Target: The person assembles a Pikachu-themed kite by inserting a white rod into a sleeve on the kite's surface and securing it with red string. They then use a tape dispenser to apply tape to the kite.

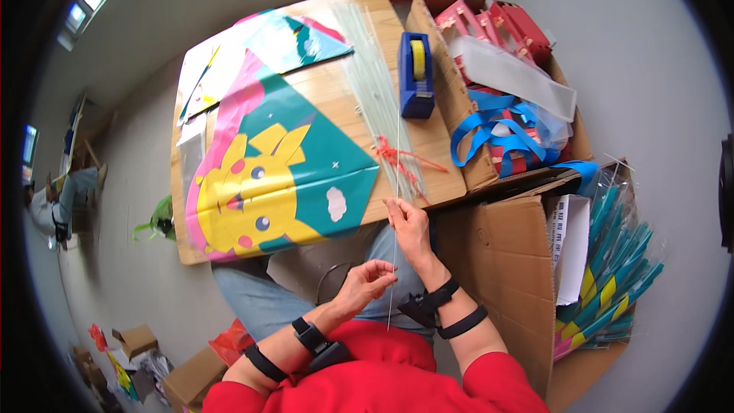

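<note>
left hand and right hand pinch one thin rod | at table edge | one kite, one tape dispenser

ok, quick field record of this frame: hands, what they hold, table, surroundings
left hand: pinching the lower part of a thin clear rod
right hand: pinching the same rod higher up, at the table edge
rod pose: near upright, running up over the table
wooden table: cartoon kite, bundle of clear rods, blue tape dispenser, red string
right of table: open cardboard boxes holding blue straps, red parts and packed kites
wrists: black bands on both
</note>
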Motion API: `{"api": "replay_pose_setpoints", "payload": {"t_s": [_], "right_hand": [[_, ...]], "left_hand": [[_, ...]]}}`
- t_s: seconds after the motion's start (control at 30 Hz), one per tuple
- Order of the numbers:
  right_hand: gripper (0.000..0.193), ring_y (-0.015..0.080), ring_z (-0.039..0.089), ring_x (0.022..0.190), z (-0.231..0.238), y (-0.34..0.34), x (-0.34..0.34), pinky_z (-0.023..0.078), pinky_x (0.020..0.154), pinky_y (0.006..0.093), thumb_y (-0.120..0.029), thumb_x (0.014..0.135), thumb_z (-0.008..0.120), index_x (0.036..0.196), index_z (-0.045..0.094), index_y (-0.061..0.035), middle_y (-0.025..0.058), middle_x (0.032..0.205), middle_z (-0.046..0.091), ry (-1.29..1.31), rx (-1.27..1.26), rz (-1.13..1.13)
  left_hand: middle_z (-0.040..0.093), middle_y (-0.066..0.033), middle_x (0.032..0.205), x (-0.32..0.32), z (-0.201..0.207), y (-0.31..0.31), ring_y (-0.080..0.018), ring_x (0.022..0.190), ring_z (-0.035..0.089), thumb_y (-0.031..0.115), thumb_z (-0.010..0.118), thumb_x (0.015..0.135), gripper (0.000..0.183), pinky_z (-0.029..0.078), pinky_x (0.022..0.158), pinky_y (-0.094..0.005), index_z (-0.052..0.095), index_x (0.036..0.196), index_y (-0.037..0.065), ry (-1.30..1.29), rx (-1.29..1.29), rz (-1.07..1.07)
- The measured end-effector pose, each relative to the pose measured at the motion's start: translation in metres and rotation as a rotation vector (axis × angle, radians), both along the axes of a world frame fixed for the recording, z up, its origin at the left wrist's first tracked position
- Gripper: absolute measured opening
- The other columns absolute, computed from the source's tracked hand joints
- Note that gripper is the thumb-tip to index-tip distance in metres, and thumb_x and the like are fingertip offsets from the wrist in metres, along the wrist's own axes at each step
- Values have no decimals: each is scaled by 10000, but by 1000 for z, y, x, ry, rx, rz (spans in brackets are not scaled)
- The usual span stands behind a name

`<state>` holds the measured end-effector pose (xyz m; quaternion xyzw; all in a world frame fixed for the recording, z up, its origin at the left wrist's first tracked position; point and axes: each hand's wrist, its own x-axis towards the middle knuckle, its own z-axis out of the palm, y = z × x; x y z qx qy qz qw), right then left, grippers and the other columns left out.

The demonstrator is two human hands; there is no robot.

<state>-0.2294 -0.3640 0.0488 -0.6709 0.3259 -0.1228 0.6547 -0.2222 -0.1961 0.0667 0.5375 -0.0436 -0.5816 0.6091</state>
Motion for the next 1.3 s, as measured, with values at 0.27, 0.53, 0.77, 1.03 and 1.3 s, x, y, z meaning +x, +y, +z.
{"api": "replay_pose_setpoints", "payload": {"t_s": [0.27,0.53,0.77,1.03,1.3], "right_hand": [[198,108,550,552,43,-4,31,410,487,278,-219,941,589,982,676,-46,18,661,592,-74,-81,59],[234,226,589,920,61,28,57,461,825,381,-127,775,682,1005,662,-88,56,994,609,-357,-1460,317],[194,233,592,836,1,44,101,463,765,362,-86,755,578,941,620,-51,63,888,604,-343,-1237,506],[187,219,580,849,-37,46,117,462,707,343,-114,770,600,940,599,-38,71,931,580,-143,-1285,517],[178,297,620,887,-37,-14,89,512,759,390,-38,802,613,977,638,-19,121,993,642,30,-1199,217]], "left_hand": [[593,24,849,75,19,72,-55,766,518,49,592,910,137,411,661,-196,671,1021,32,-671,136,170],[574,-93,824,166,51,134,-245,786,615,14,610,860,107,488,676,-332,664,950,36,-1421,254,46],[585,-81,840,219,20,149,-262,784,596,4,638,804,124,470,687,-346,666,909,65,-1633,307,32],[594,-99,856,238,-31,156,-270,826,597,-47,625,806,154,486,695,-345,657,933,35,-1579,373,41],[568,-82,882,233,-42,162,-251,855,565,-55,619,798,190,477,727,-328,644,954,51,-1518,418,131]]}}
